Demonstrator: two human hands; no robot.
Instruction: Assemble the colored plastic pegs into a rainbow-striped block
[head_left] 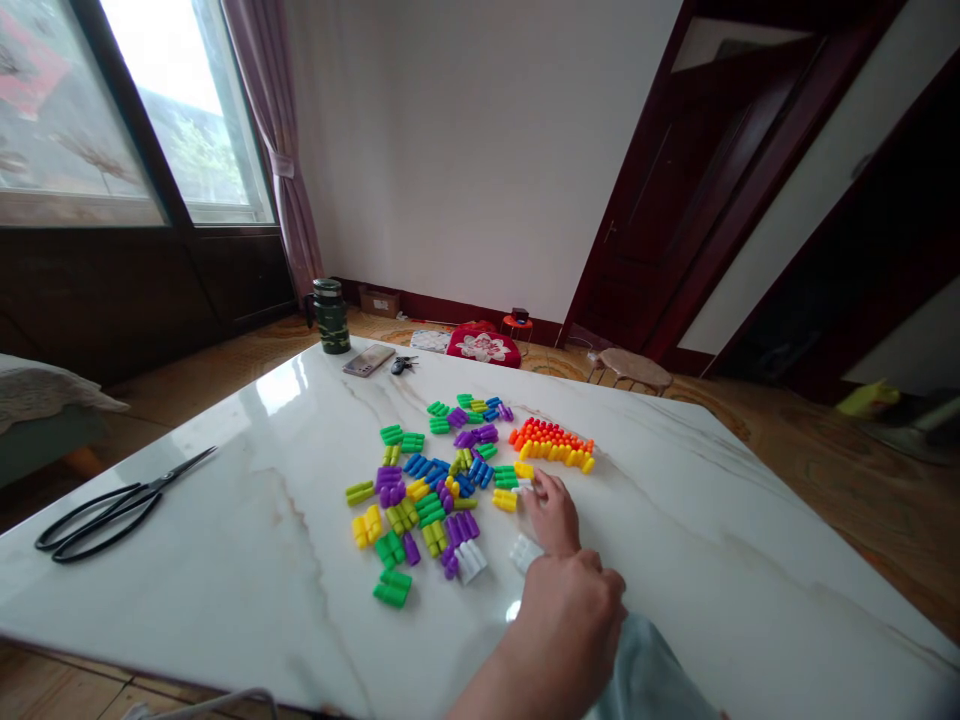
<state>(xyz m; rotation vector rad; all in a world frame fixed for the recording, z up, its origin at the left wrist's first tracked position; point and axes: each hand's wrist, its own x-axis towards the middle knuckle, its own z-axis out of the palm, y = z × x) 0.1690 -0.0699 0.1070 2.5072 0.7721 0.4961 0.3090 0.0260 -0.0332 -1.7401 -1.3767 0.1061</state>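
Note:
Small bullet-shaped plastic pieces in green, olive, blue and purple (pixel 462 526) lie in clusters on the white marble-patterned table (pixel 225 560). My right hand (pixel 553 515) reaches in at their right side, fingers bent down on a white plastic piece (pixel 523 485) beside yellow ones (pixel 505 500). Across that arm, my left hand (pixel 576 608) is closed around the right forearm, near a pale blue sleeve (pixel 649 670). White pieces (pixel 525 552) lie just left of the wrist. Rows of red, orange and yellow pieces (pixel 553 445) stand beyond my right fingers.
Black-handled scissors (pixel 124 508) lie at the table's left. Towards the far edge are a camouflage flask (pixel 331 318), a phone (pixel 368 360) and keys (pixel 403 365). Past the table are a red cushioned seat (pixel 484 347) and a round stool (pixel 634 368).

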